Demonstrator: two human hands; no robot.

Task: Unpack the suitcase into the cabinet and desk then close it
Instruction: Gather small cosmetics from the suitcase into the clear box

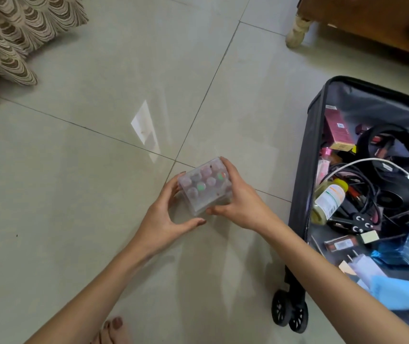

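**Clear box held in both hands beside the open suitcase**

The clear plastic box [204, 186] holds rows of small round pots seen from above, most pinkish, two with green on them. It sits between the two hands, over the floor and to the left of the suitcase; whether it rests on the tiles or is just above them cannot be told.

The suitcase [305, 170] lies open on the floor at the right, dark-walled, with its wheels [289, 311] toward the person. Inside is a loose jumble:
- a yellow-capped bottle [329, 199] lying on its side against the left wall
- a tangle of black cables [362, 194] with a white cable [372, 161] arching over it
- black headphones [397, 145]
- a pink carton [337, 131] near the far end
- a blue packet [402, 247] and a pale blue cloth [397, 291] at the near end

The floor [99, 170] is pale glossy tile with dark grout lines and a bright patch of reflected light [145, 125]. A patterned curtain [7, 40] hangs at the upper left. Wooden furniture [372, 21] with a pale leg [298, 31] stands at the upper right. The person's toes [114, 328] show at the bottom edge.

The left hand [166, 214] has its fingers [175, 184] curled against the box's left side, and its thumb stretches out below the box's near edge. The right hand [238, 202] wraps its fingers [230, 172] over the right side and far corner, with its thumb pressed to the near edge, so it clamps the box.
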